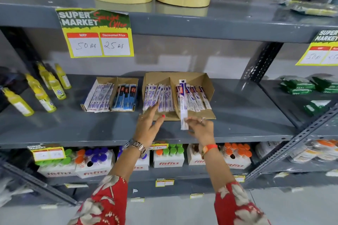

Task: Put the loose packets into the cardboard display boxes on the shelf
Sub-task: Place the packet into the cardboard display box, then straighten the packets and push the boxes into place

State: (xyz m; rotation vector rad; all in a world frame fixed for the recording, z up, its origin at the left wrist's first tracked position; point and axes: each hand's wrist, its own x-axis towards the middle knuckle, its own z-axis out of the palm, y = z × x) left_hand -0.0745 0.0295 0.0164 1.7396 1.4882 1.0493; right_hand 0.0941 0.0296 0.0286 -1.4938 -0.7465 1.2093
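Right hand (200,127): grip clamping lower end of one long packet (183,104), holding it upright over right compartment of larger display box (208,86) on shelf (247,115). Left hand (149,124): fingers spread, touching left compartment's packets (159,97). Judging insertion step underway; next move needing packet tilting down among neighbours.

Grey metal shelving (182,23) with slotted uprights (261,60) stands over pale floor (173,212).

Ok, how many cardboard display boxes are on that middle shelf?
2. The smaller box sits left of centre; the larger box is beside it on the right, by both hands. Others may be out of frame.
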